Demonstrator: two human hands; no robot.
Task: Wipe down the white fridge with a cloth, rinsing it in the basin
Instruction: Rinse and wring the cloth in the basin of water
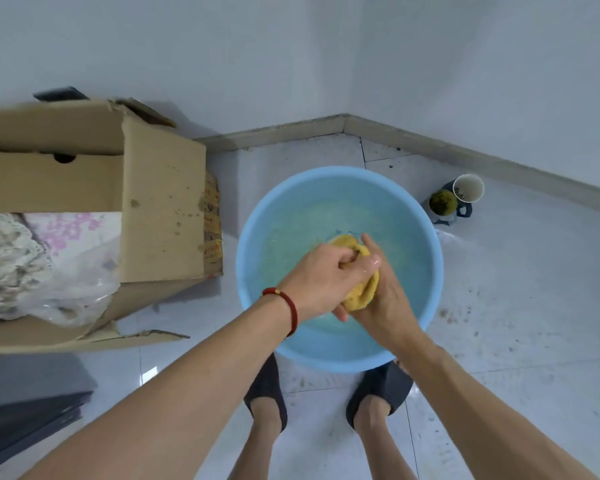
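Over a blue basin [253, 237] of water on the floor, both hands wring a yellow cloth [359, 289]. The left hand [321, 277] and right hand [385, 299] each clench it. Soaked and soft, it likely twists best held by its ends.

Walls [291, 57]: plain white, meeting in a corner at upper centre.
Skirting board [465, 150]: beige, running along both walls.
Floor [534, 323]: glossy pale tiles, reflecting soft light, showing dark specks at right.
Cardboard box [160, 202]: standing open at left, holding fabric and clear plastic.
Dark panels [32, 410]: lying stacked at lower left.
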